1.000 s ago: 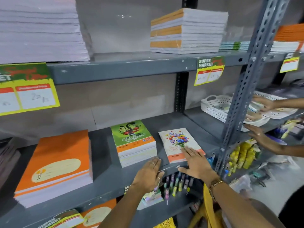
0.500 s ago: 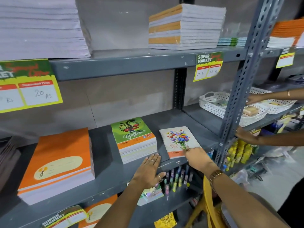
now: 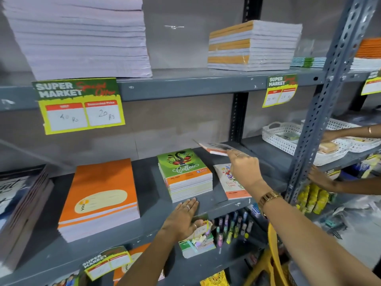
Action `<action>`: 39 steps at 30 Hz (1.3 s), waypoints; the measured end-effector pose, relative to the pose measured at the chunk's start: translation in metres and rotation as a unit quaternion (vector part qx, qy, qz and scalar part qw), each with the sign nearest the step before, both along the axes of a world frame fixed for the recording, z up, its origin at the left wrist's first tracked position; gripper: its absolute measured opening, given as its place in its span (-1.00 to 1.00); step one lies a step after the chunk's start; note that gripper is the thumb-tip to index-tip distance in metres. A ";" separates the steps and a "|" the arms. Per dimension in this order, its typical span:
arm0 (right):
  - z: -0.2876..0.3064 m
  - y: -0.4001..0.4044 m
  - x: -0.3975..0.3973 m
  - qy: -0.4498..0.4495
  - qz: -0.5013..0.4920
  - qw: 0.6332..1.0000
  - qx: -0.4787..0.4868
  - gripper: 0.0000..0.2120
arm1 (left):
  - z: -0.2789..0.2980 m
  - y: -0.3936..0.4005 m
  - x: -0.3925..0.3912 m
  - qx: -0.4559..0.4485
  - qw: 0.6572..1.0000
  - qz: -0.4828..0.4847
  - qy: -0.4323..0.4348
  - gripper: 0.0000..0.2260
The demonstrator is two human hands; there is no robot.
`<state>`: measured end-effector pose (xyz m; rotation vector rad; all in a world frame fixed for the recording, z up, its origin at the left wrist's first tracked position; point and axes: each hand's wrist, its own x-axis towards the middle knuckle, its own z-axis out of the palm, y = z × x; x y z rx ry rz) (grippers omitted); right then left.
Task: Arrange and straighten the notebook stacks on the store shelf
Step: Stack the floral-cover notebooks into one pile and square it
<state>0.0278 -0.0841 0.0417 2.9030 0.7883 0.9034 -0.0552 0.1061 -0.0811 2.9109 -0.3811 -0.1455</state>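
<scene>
The right hand (image 3: 244,171), earlier flat on the floral notebook (image 3: 232,185), has lifted a thin notebook (image 3: 215,148) (blurred) off it, while the left hand (image 3: 181,218) slid toward the Coffee stack (image 3: 185,174).

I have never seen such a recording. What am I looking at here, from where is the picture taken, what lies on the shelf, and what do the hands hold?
There is no machine here. A person wears a camera on the head, so the one picture looks forward and down at that person's own arms.

The grey metal shelf carries stacks of notebooks: an orange stack, a green "Coffee" stack, and a floral notebook lying flat to its right.

The right hand, with a gold watch at the wrist, holds one thin notebook lifted in the air above the shelf. The left hand holds nothing; it rests open at the shelf's front edge, just below the green stack.

The arms at the far right belong to someone else, who reaches toward a white basket.
</scene>
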 end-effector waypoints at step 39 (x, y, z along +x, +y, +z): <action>-0.100 -0.059 0.039 0.289 -0.085 0.952 -0.060 -0.43 | -0.001 -0.031 0.022 0.045 0.999 -0.008 0.016 -0.40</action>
